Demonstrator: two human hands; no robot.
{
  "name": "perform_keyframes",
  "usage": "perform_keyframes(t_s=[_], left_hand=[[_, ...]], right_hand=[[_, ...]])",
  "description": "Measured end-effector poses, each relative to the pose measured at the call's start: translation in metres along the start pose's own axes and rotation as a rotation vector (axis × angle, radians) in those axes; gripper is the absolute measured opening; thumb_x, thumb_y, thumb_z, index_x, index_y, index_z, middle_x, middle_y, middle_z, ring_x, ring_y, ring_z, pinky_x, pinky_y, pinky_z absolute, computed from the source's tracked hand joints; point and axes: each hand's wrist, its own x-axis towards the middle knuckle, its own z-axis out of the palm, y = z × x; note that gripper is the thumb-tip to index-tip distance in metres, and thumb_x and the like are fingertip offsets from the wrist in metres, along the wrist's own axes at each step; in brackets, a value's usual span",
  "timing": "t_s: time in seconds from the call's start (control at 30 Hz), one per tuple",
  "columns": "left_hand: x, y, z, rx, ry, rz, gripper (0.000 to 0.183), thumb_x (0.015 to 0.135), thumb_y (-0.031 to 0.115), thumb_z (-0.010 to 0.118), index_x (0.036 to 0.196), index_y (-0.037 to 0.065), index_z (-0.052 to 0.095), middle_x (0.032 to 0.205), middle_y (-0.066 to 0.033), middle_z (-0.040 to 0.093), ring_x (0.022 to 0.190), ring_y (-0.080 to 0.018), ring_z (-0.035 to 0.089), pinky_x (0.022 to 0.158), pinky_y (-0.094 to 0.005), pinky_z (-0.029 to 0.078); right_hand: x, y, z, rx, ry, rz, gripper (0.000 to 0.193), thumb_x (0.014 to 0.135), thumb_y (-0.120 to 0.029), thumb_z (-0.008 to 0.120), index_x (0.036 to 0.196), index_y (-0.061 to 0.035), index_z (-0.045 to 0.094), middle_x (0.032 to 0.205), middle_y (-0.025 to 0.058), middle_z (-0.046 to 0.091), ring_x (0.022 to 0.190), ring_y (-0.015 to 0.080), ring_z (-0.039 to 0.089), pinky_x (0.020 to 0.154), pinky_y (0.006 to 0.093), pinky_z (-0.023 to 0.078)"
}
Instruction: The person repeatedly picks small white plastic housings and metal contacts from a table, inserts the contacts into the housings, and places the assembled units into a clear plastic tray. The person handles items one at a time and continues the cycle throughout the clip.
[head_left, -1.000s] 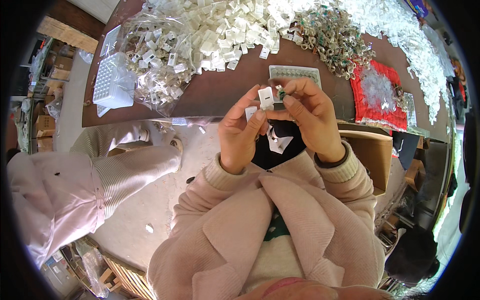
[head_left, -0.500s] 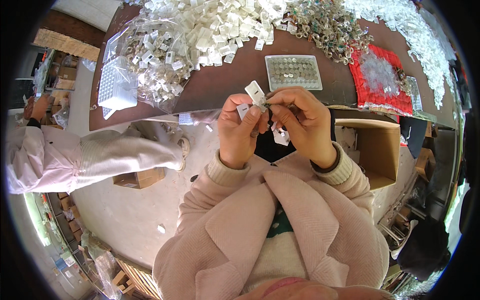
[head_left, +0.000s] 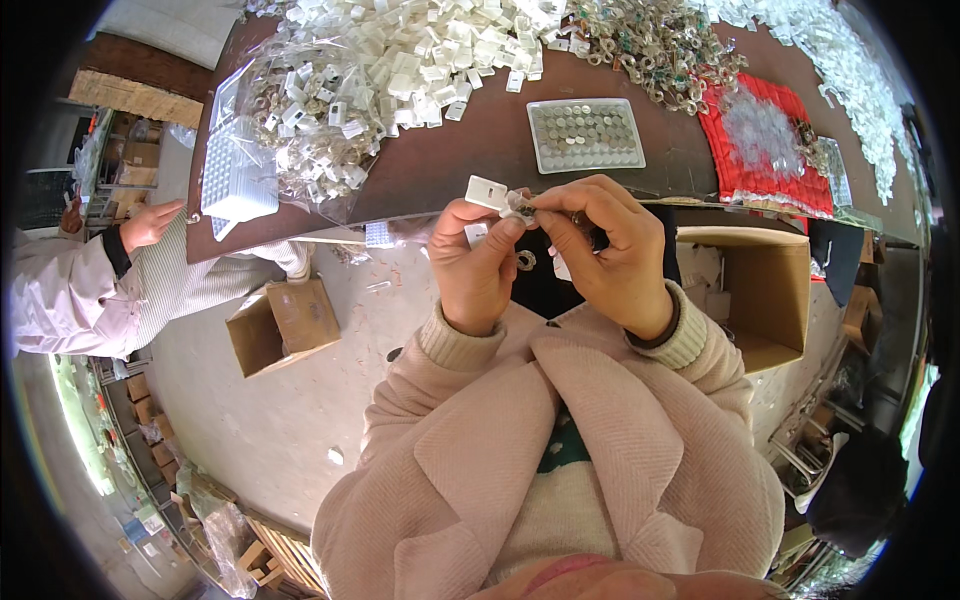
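Centrally, before the near edge of a brown table (head_left: 450,165), the left hand (head_left: 472,265) pinches a small white plastic casing (head_left: 486,192) between thumb and fingers; the right hand (head_left: 622,255) pinches a tiny dark part (head_left: 524,209) at the casing's end. Beyond lie a translucent tray (head_left: 590,167) of silvery discs (head_left: 580,139) and heaped white casings (head_left: 460,50).

I can read no lettering, number, label or sign from here, neither on the cardboard boxes (head_left: 306,315) nor across the worktop (head_left: 435,165).
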Motion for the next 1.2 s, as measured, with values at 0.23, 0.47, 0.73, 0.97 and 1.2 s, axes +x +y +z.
perform_keyframes(t_s=[0.23, 0.47, 0.73, 0.97, 1.2], left_hand=[[0.002, -0.003, -0.005, 0.115, -0.077, 0.159, 0.026, 0.085, -0.010, 0.071, 0.101, 0.007, 0.061, 0.106, -0.0166, 0.072, 0.067, -0.0049, 0.057, 0.042, -0.0156, 0.040], [0.001, -0.004, -0.007, 0.107, -0.045, 0.149, 0.024, 0.084, -0.009, 0.072, 0.100, 0.006, 0.062, 0.098, -0.0132, 0.071, 0.062, -0.0048, 0.055, 0.042, -0.0160, 0.040], [0.002, -0.010, -0.002, 0.113, 0.051, 0.228, 0.023, 0.086, -0.007, 0.072, 0.102, 0.005, 0.060, 0.093, -0.0114, 0.069, 0.059, -0.0057, 0.055, 0.042, -0.0170, 0.042], [-0.001, -0.015, 0.002, 0.102, 0.053, 0.234, 0.021, 0.091, -0.003, 0.068, 0.106, 0.006, 0.056, 0.107, -0.0215, 0.070, 0.074, -0.0106, 0.065, 0.051, -0.0172, 0.047], [-0.001, -0.013, -0.003, 0.184, 0.019, 0.255, 0.020, 0.092, -0.001, 0.067, 0.107, 0.007, 0.056, 0.106, -0.0237, 0.070, 0.075, -0.0125, 0.067, 0.051, -0.0169, 0.048]], right_hand=[[0.000, 0.000, -0.006, 0.045, -0.059, 0.087, 0.014, 0.084, 0.005, 0.070, 0.096, -0.0007, 0.072, 0.085, 0.0079, 0.068, 0.066, 0.0116, 0.061, 0.057, 0.0227, 0.046], [0.003, 0.007, -0.011, 0.215, -0.175, 0.213, 0.019, 0.083, 0.004, 0.072, 0.101, -0.0010, 0.074, 0.086, 0.0059, 0.068, 0.067, 0.0095, 0.059, 0.059, 0.0224, 0.046], [-0.002, 0.011, -0.002, 0.163, -0.128, 0.093, 0.023, 0.082, 0.005, 0.073, 0.104, -0.0018, 0.074, 0.089, 0.0066, 0.070, 0.075, 0.0092, 0.064, 0.065, 0.0223, 0.050], [-0.004, 0.010, 0.014, 0.359, 0.006, 0.299, 0.020, 0.081, 0.005, 0.071, 0.099, -0.0009, 0.064, 0.091, 0.0070, 0.072, 0.075, 0.0065, 0.063, 0.064, 0.0204, 0.048], [0.002, 0.009, 0.000, 0.213, -0.068, 0.264, 0.017, 0.084, 0.004, 0.070, 0.096, -0.0013, 0.060, 0.084, 0.0018, 0.065, 0.078, 0.0038, 0.058, 0.068, 0.0207, 0.048]])
